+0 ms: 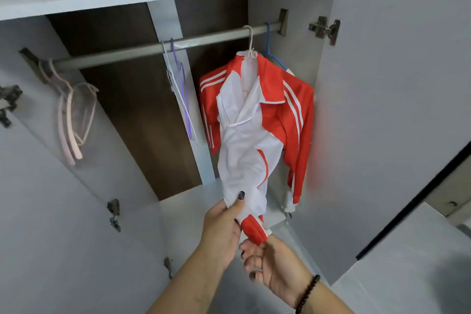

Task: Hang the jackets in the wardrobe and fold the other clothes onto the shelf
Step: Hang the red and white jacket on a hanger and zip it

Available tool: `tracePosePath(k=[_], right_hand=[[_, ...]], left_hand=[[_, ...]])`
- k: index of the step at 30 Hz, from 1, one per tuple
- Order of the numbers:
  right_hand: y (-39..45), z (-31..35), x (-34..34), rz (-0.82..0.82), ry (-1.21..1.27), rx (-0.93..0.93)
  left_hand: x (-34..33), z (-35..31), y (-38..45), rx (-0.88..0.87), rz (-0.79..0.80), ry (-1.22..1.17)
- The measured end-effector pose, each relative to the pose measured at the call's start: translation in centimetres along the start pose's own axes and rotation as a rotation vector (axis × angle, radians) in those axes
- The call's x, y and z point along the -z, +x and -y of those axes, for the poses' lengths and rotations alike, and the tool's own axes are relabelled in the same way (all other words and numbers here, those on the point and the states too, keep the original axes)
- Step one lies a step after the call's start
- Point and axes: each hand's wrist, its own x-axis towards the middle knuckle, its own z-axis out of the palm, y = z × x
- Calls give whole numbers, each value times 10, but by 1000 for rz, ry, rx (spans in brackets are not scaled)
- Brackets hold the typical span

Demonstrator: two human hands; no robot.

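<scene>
Hanging at one o'clock from the wardrobe rail (142, 51) on a white hanger (251, 43), the red-and-white jacket (257, 120) has its hem gripped by the left hand (224, 224) and pinched by the right hand (272, 267), close together.

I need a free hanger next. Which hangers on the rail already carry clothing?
The white hanger carries the red-and-white jacket; the blue hanger's load is hidden. The purple and pink hangers hang bare.
</scene>
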Motion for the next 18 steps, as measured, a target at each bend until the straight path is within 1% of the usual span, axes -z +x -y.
tracePosePath(k=[2,4,6,8,11,13,15,18], right_hand=[[-3,-2,-16,37,131,37],[-6,-2,-29,78,320,31],[-11,-2,-40,150,466,44],[-13,-5,-48,212,510,91],[-18,-6,-53,245,541,156],[-21,-3,-50,247,641,210],[-25,3,-46,183,717,278],[-27,6,-44,86,700,345]], left_hand=[[11,-6,-4,-39,17,144],[22,-17,-5,-89,47,261],[28,-29,-6,-122,88,324],[31,-36,-6,-138,110,325],[35,-36,-8,-169,54,271],[41,-33,-11,-174,-1,160],[48,-34,-15,-135,-56,6],[50,-39,-26,-62,-83,-161]])
